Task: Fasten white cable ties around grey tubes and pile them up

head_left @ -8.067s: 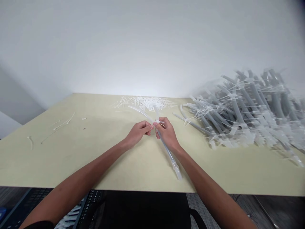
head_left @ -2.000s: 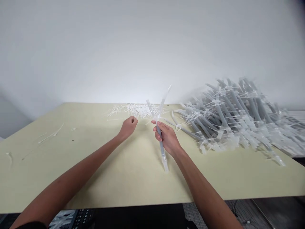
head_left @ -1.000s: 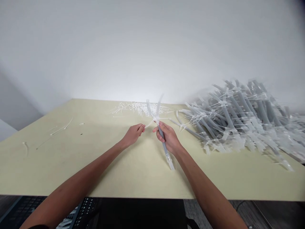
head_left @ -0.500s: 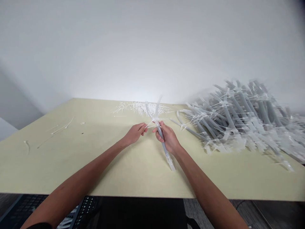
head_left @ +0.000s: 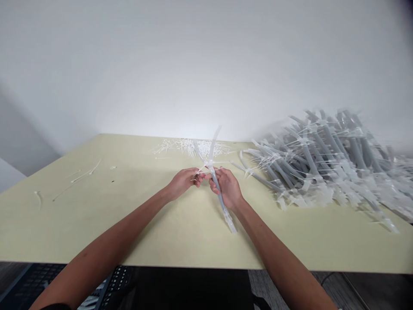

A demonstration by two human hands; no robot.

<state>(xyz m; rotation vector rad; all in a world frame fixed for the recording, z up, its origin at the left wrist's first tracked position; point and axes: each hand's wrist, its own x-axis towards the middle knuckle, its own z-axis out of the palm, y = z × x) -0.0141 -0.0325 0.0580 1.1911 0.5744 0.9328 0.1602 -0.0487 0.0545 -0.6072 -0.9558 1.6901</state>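
A translucent, Y-shaped tube piece [head_left: 219, 196] stands tilted over the middle of the table, its two thin branches pointing up and its thicker stem running down toward me. My right hand [head_left: 227, 186] is closed around the upper stem, just below the junction. White cable ties stick out around that junction. At the left of it, my left hand [head_left: 188, 180] pinches a thin white cable tie [head_left: 200, 171], with its fingertips close to those of my right hand.
Many similar grey tube pieces [head_left: 309, 159] are heaped on the right of the pale table [head_left: 155, 232]. Loose white cable ties [head_left: 185, 146] lie at the back. A few strips [head_left: 85, 174] lie at the left. A dark crate [head_left: 109, 284] shows below the front edge.
The fingertips of my left hand have moved slightly right, nearer my right hand. The tube's upper branches have shifted a little, and my right fingers have loosened slightly around the stem.
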